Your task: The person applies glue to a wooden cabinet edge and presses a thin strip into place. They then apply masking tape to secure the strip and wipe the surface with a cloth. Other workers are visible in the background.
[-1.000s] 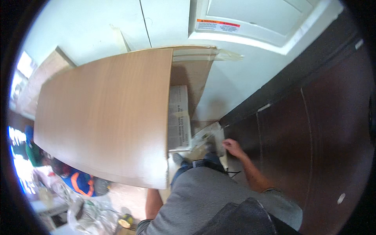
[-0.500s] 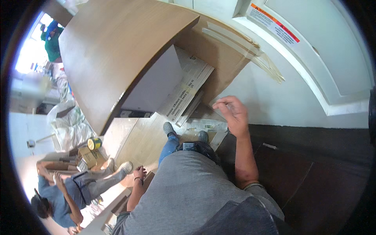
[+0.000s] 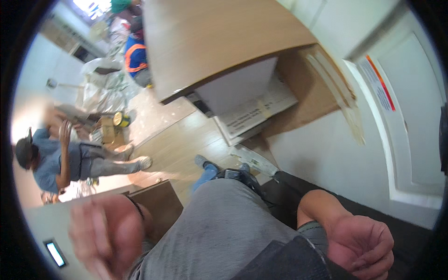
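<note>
My left hand (image 3: 107,235) is raised at the lower left, smeared by motion, a dark band at its wrist. Whether it holds anything does not show. Beside and behind it stands a brown panel (image 3: 163,205). At the lower right my right hand (image 3: 361,245) is bent back beside my body, palm showing and fingers curled together. I see nothing in its palm. Neither hand touches the large wood-faced cabinet (image 3: 224,37) ahead, which has a white panel (image 3: 240,88), printed board (image 3: 254,116) and taped brown cardboard (image 3: 303,93) at its near side.
A person in a blue shirt (image 3: 53,156) stands at the left, by a cardboard box (image 3: 107,130) and a yellow can (image 3: 122,119). Another person in blue and orange (image 3: 135,56) is beyond the cabinet. A white panelled door (image 3: 413,93) is at the right. Plastic-wrapped items (image 3: 105,88) lie far left.
My right hand has come back from near the cabinet to beside my body. My left hand has risen toward the camera. The view has turned, shifting the cabinet to the right.
</note>
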### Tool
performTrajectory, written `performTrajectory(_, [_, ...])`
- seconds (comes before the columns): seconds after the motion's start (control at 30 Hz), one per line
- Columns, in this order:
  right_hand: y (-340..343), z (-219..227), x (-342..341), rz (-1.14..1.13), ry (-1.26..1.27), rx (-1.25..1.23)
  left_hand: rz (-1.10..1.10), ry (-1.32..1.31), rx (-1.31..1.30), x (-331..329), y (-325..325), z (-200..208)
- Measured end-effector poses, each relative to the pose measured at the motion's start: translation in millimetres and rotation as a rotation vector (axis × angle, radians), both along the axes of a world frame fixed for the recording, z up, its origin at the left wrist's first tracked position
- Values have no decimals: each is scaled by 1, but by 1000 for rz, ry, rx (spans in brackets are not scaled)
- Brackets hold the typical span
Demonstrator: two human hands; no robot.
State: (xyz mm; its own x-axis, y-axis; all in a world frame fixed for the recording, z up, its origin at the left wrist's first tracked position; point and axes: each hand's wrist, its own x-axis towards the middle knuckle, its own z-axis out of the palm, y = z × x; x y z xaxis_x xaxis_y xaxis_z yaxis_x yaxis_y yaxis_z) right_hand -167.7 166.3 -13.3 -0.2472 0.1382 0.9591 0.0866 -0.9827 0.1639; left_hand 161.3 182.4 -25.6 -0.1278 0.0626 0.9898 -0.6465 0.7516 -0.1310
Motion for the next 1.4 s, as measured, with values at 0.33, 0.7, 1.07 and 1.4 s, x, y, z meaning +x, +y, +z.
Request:
performTrajectory(0.33, [-2, 5, 53, 32, 31, -1, -80, -4, -499, 4, 47, 16])
performTrajectory(0.7, [-6, 22, 71, 581, 334, 117, -1048, 53, -40, 14, 17, 34])
performTrajectory(1.07, [-9, 0, 47, 1009, 357, 103, -2118, 196, 715, 1, -28, -5])
performTrajectory(1.4, [-6, -147, 7, 513, -15, 1004, -1430, 643, 1210, -71, -50, -103])
